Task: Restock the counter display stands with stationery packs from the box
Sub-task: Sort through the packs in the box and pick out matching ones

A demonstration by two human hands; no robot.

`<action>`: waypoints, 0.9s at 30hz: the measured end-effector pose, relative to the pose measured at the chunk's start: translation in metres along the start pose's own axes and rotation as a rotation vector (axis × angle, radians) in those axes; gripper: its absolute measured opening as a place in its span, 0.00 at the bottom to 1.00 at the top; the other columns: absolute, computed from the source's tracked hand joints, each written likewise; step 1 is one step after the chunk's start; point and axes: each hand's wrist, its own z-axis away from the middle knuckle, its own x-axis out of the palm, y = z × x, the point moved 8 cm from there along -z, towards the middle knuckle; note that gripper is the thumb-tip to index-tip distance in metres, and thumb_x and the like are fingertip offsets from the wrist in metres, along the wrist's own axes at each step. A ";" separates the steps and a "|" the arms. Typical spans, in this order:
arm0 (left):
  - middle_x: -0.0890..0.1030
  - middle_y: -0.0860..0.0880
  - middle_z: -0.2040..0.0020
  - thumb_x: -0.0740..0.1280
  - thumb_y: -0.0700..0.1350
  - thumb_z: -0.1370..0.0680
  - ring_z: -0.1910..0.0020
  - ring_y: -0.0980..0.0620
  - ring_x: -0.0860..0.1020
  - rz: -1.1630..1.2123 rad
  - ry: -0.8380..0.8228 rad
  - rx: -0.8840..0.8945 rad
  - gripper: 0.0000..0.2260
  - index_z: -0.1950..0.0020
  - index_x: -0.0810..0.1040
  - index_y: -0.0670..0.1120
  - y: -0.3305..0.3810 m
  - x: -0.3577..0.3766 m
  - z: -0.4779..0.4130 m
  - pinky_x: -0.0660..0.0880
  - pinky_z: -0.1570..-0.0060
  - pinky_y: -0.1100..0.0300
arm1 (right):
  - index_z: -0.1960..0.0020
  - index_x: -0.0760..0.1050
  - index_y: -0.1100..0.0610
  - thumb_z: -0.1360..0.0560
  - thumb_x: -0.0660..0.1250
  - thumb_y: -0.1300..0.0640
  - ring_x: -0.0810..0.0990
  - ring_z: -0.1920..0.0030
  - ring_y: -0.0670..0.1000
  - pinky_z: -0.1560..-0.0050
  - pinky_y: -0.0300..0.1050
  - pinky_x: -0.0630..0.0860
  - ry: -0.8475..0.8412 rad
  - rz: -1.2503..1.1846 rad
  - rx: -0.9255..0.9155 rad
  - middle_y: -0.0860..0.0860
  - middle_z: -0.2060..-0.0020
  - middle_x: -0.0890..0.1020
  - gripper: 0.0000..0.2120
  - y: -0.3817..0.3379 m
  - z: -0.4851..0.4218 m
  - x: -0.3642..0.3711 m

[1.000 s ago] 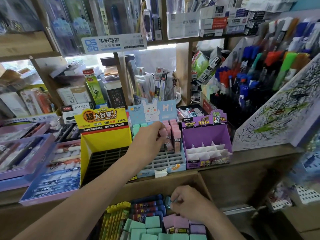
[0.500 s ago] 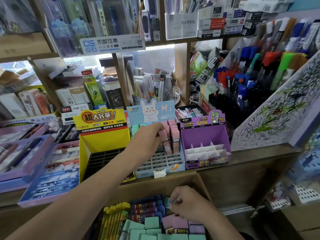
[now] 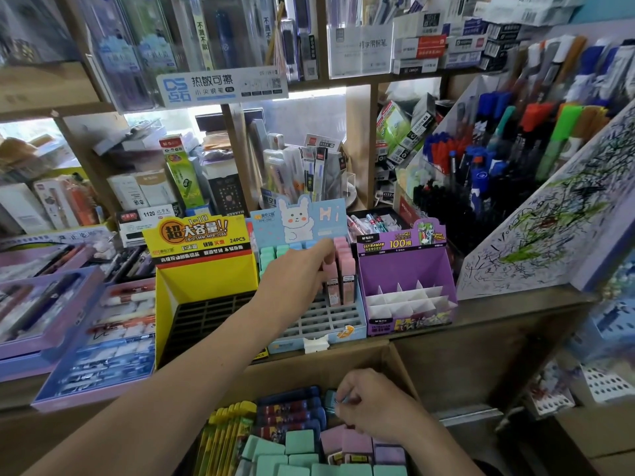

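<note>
left hand (image 3: 302, 269): pinches pink pack (image 3: 330, 281) in bunny stand (image 3: 330, 214)
right hand (image 3: 374, 403): pinches blue pack (image 3: 330, 401), box (image 3: 309, 369) below
progress: front slots empty

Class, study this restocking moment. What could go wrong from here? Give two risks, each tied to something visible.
1. The left hand grips a pink pack beside the upright pink row in the blue stand; a nudge could topple neighbours.
2. The right hand only pinches a blue pack in the box; it might slip.
</note>
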 end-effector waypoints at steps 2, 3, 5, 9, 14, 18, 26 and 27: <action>0.85 0.49 0.49 0.66 0.44 0.18 0.51 0.46 0.81 -0.003 0.010 -0.003 0.05 0.44 0.71 0.50 0.001 0.000 0.001 0.80 0.53 0.48 | 0.50 0.79 0.47 0.22 0.71 0.52 0.82 0.52 0.45 0.52 0.41 0.78 -0.001 0.002 0.000 0.46 0.53 0.84 0.02 -0.001 0.001 0.000; 0.85 0.49 0.48 0.66 0.43 0.18 0.50 0.46 0.81 -0.005 0.017 -0.005 0.06 0.43 0.72 0.50 0.001 -0.001 0.001 0.80 0.53 0.48 | 0.50 0.79 0.47 0.22 0.70 0.52 0.81 0.52 0.45 0.53 0.41 0.78 -0.001 0.007 0.000 0.46 0.53 0.83 0.02 -0.001 0.001 0.000; 0.83 0.49 0.47 0.65 0.42 0.18 0.49 0.46 0.80 -0.011 0.037 -0.012 0.06 0.42 0.73 0.50 0.000 -0.002 0.000 0.79 0.53 0.48 | 0.49 0.79 0.47 0.22 0.70 0.52 0.81 0.52 0.45 0.52 0.41 0.78 -0.001 0.014 0.003 0.45 0.53 0.83 0.02 -0.001 0.002 0.000; 0.79 0.49 0.46 0.66 0.41 0.19 0.49 0.47 0.79 0.053 0.072 -0.027 0.08 0.42 0.77 0.51 -0.007 -0.001 0.001 0.80 0.50 0.49 | 0.50 0.79 0.46 0.22 0.70 0.52 0.82 0.53 0.44 0.54 0.40 0.77 -0.009 0.019 0.008 0.46 0.53 0.84 0.02 -0.002 0.002 0.000; 0.78 0.51 0.53 0.69 0.39 0.21 0.54 0.50 0.80 0.257 0.110 -0.042 0.09 0.42 0.78 0.49 -0.017 -0.002 0.013 0.81 0.52 0.50 | 0.51 0.79 0.45 0.22 0.71 0.51 0.83 0.53 0.44 0.53 0.41 0.79 -0.001 0.025 0.020 0.45 0.53 0.84 0.01 0.000 0.001 0.000; 0.79 0.57 0.56 0.70 0.41 0.21 0.59 0.56 0.80 0.411 0.157 -0.100 0.08 0.48 0.77 0.53 -0.030 -0.008 0.046 0.76 0.63 0.62 | 0.52 0.79 0.43 0.22 0.71 0.50 0.84 0.55 0.43 0.53 0.43 0.81 0.065 0.059 -0.020 0.45 0.55 0.84 0.02 0.001 -0.001 -0.001; 0.80 0.56 0.56 0.71 0.42 0.21 0.57 0.59 0.80 0.547 0.001 -0.292 0.06 0.51 0.80 0.54 -0.066 0.019 0.151 0.78 0.56 0.63 | 0.52 0.80 0.46 0.21 0.71 0.57 0.84 0.65 0.41 0.63 0.36 0.77 0.046 0.029 -0.122 0.48 0.58 0.85 0.05 -0.014 0.002 0.006; 0.80 0.56 0.56 0.72 0.42 0.22 0.55 0.60 0.80 0.557 -0.025 -0.325 0.06 0.51 0.80 0.54 -0.071 0.025 0.165 0.78 0.55 0.63 | 0.52 0.79 0.46 0.21 0.71 0.57 0.84 0.65 0.42 0.62 0.38 0.77 0.034 0.040 -0.130 0.48 0.58 0.85 0.06 -0.017 0.004 0.008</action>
